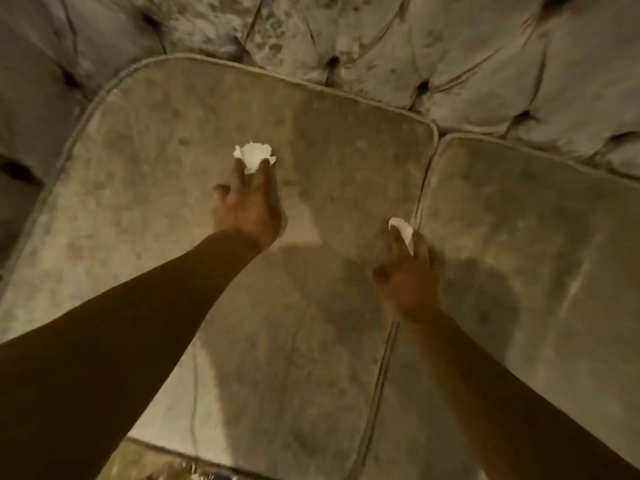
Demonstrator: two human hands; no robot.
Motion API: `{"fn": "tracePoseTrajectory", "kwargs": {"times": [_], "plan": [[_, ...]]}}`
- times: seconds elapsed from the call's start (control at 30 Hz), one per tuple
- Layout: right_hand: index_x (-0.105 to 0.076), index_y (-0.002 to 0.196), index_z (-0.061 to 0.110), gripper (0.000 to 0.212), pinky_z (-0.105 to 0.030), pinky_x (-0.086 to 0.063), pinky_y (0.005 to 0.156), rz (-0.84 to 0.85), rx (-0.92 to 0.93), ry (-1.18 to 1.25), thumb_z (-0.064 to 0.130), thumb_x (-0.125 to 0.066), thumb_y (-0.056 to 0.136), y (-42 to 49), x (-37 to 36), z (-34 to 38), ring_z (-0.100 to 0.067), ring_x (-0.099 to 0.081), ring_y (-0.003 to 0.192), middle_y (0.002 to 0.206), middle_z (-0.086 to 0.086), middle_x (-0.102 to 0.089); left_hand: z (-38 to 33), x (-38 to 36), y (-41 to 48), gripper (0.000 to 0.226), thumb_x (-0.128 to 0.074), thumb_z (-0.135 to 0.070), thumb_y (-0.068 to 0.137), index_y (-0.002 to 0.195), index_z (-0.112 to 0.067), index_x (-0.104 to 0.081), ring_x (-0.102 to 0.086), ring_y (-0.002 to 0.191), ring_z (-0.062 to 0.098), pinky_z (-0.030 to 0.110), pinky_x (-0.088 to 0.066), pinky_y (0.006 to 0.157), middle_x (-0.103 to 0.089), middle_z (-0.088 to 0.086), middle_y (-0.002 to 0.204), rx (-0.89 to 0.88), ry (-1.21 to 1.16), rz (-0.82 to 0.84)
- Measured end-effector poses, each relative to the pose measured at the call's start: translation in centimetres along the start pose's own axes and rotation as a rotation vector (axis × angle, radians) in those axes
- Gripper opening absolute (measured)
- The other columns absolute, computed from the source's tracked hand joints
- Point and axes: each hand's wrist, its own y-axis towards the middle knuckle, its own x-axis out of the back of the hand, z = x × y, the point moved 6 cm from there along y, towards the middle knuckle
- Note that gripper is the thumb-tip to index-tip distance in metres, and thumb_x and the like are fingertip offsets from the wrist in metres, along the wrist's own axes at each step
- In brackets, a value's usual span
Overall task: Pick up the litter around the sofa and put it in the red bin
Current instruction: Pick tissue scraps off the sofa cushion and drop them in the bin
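Both hands reach out over a sofa seat, each pinching a bit of white crumpled material, which may be tissue or paper; the blur does not let me tell which. From the middle of the view, the left hand (pixel 247 206) lies toward 10 o'clock, its fingertips closed on the larger white wad (pixel 254 155), which sticks out past the fingers at about 11 o'clock. That wad sits low over the left seat cushion (pixel 156 202); whether it touches the fabric I cannot tell. The right hand (pixel 407 278) lies toward 4 o'clock, with thumb and fingers curled round the smaller white scrap (pixel 403 230), a thin curved piece showing at the fingertips. This scrap is right at the edge of the left seat cushion, just beside the seam (pixel 420 188) where it meets the right seat cushion (pixel 536 254) at 3 o'clock.

Both cushions are greyish beige velvet-like fabric with mottled patches, edged with corded piping (pixel 277 79) round their rounded corners. At 12 o'clock rises the tufted backrest (pixel 381 39), in the same fabric, with deep button dimples and diagonal folds. Dark shadows of the arms fall on the left cushion toward 6 o'clock. At 7 o'clock, below the cushion's front edge, a glinting patterned patch (pixel 156 469) shows, too blurred to identify.
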Motion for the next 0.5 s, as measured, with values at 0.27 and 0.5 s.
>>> {"fn": "tracePoseTrajectory", "kwargs": {"times": [0.27,0.5], "plan": [[-0.06,0.13,0.011,0.043,-0.013,-0.038,0.101,-0.258,0.067,0.361,-0.001,-0.051,0.09,1.6,0.3,-0.9,-0.02,-0.054,0.121,0.132,-0.013,-0.056,0.0,0.0,6.0,0.029,-0.048,-0.014,0.086,0.109,-0.01,-0.066,-0.056,0.105,0.038,0.043,-0.047,0.089,-0.061,0.017,0.116,-0.226,-0.101,-0.289],[-0.061,0.078,0.013,0.024,-0.017,-0.039,0.051,-0.181,-0.04,0.637,0.026,-0.049,0.094,-3.7,3.3,4.7,-0.002,-0.054,0.058,0.069,0.004,-0.062,-4.5,2.5,-5.2,0.032,-0.036,-0.012,0.072,0.069,-0.006,-0.067,-0.06,0.057,0.028,0.033,-0.048,0.057,-0.067,0.017,0.067,-0.257,-0.554,-0.103]]}}
